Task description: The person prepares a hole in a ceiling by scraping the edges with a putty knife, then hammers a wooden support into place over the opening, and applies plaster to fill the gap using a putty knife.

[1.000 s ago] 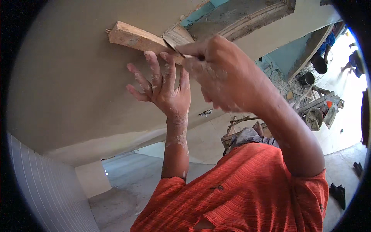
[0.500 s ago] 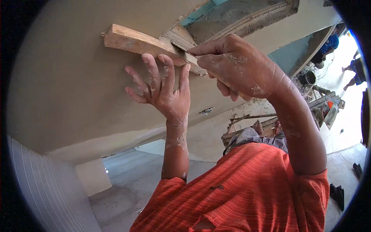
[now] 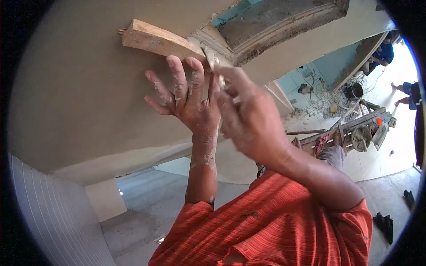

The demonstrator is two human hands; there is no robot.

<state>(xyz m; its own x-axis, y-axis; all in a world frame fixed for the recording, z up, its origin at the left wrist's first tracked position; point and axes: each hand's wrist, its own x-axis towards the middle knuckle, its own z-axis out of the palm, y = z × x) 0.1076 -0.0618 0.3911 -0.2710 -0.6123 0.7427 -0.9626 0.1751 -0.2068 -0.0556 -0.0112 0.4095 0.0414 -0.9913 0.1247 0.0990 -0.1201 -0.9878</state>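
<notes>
A straight wooden batten (image 3: 164,41) lies against the smooth grey plastered surface, beside the edge of a recess. My left hand (image 3: 195,104), dusted with plaster, has its fingers spread, and its fingertips rest at the batten's lower edge. Its thumb is partly hidden behind my right hand. My right hand (image 3: 259,117), blurred by motion, is closed round a small putty knife (image 3: 211,57). The knife's blade meets the batten near its right end, beside the moulded plaster corner (image 3: 215,40). Most of its handle is hidden in my fingers.
A recess with a stepped plaster moulding (image 3: 293,33) curves away at upper right. Below stands a wooden trestle platform (image 3: 355,122) holding a bucket (image 3: 360,137). A black bucket (image 3: 355,90) sits among rubble and cables. Other people (image 3: 382,53) are at the far right.
My right hand has moved left and down with the putty knife, its wrist turning so the blade points up. The moulded corner is now uncovered. My left hand has barely moved.
</notes>
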